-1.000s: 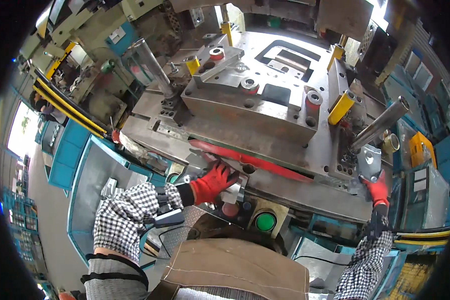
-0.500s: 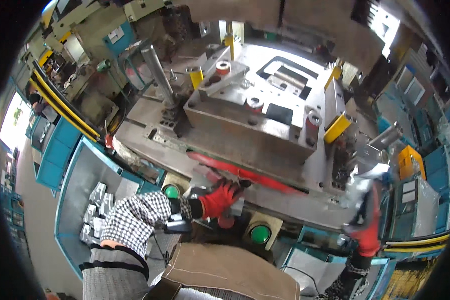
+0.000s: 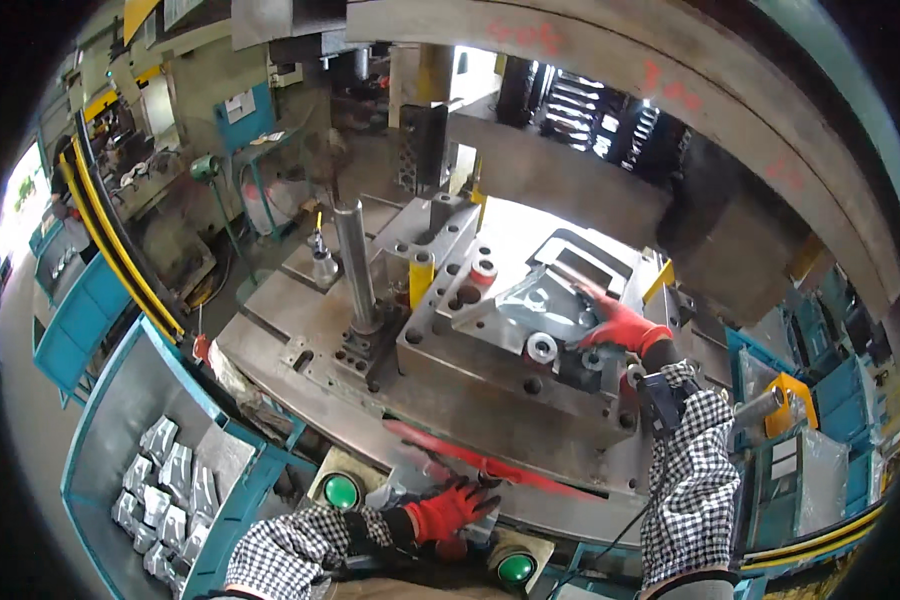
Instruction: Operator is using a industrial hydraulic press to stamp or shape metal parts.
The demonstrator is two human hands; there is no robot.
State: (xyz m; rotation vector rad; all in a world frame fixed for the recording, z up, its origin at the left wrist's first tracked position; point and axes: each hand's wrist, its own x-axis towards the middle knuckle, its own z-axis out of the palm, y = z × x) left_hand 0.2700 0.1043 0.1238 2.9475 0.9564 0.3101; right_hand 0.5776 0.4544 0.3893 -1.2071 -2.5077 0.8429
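A pressed sheet-metal part [image 3: 542, 298], grey and shiny, is seen lying on top of the steel die block [image 3: 490, 365] of a stamping press, toward the block's right rear. It is touched at its right edge by the right hand [image 3: 620, 327], which wears a red glove; the fingers are spread flat over the part, and whether anything is pinched cannot be told. The left hand [image 3: 448, 509], also red-gloved, is laid open and flat on the front ledge of the press bed [image 3: 300, 345], just below a red bar [image 3: 490, 462] and between two green push buttons [image 3: 341, 491]. Nothing is gripped by it. A steel guide post [image 3: 354, 265] stands upright left of the die block. At lower left, a blue bin [image 3: 120, 420] holds stacked metal parts [image 3: 165, 495].
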